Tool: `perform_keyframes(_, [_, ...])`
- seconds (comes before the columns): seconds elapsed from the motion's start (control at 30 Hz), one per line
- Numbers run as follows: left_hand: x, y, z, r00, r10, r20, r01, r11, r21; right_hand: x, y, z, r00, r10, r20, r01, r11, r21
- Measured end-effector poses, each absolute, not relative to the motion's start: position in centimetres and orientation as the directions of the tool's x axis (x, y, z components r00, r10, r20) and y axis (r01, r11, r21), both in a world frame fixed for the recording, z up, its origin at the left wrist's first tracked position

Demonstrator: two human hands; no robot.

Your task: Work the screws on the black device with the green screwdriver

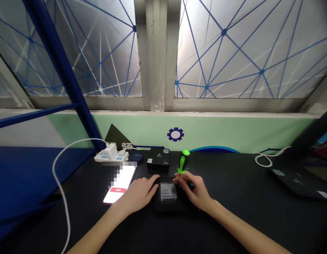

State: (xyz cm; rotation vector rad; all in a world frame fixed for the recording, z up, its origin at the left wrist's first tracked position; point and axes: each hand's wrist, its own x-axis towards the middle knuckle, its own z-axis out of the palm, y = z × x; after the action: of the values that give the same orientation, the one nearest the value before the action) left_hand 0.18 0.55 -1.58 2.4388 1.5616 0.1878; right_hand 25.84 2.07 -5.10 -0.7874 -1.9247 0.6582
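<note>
A flat black electronic box [167, 206] with a printed label [168, 191] on its upper face lies on the dark table in front of me. At its left edge my left hand [142, 190] rests with thumb and forefinger stretched apart, touching its upper left corner and side. A screwdriver [182, 165] with a green and black handle stands nearly upright over the box's upper right part. Around its lower end the fingers of my right hand [194, 188] are closed. Those fingers hide its tip, so I cannot tell what it touches.
Behind the box sits a smaller black box [158, 158]. To the left lie a lit phone [122, 183], a dark blue object [137, 158] and a white power strip [100, 157] with a charger and cable [63, 194]. Another black device [301, 181] lies far right, near a white cable [264, 163].
</note>
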Motion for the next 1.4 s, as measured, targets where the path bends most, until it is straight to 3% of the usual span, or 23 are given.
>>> perform_keyframes(0.33, [0.21,0.54,-1.49,0.416,0.909,-0.032,0.881,-0.394,0.264,25.36,2.64,-5.08,-0.287,0.783,0.552,0.275,0.619,-0.736])
perform_keyframes(0.6, [0.26,0.5,-1.31,0.419,0.907,-0.029,0.879,-0.398,0.264,25.78,2.11,-5.12,-0.358,0.749,0.557,0.27,0.654,-0.707])
perform_keyframes(0.9, [0.23,0.37,-1.22,0.41,0.911,-0.044,0.884,-0.385,0.264,25.39,2.51,-5.06,-0.283,0.785,0.55,0.298,0.617,-0.728])
perform_keyframes(1.17, [0.18,0.55,-1.57,0.425,0.905,-0.025,0.874,-0.403,0.272,25.74,2.09,-4.76,-0.366,0.74,0.565,0.279,0.666,-0.691])
perform_keyframes(1.4, [0.29,0.42,-1.2,0.414,0.91,-0.04,0.88,-0.389,0.271,25.36,2.32,-4.98,-0.302,0.773,0.558,0.283,0.632,-0.722])
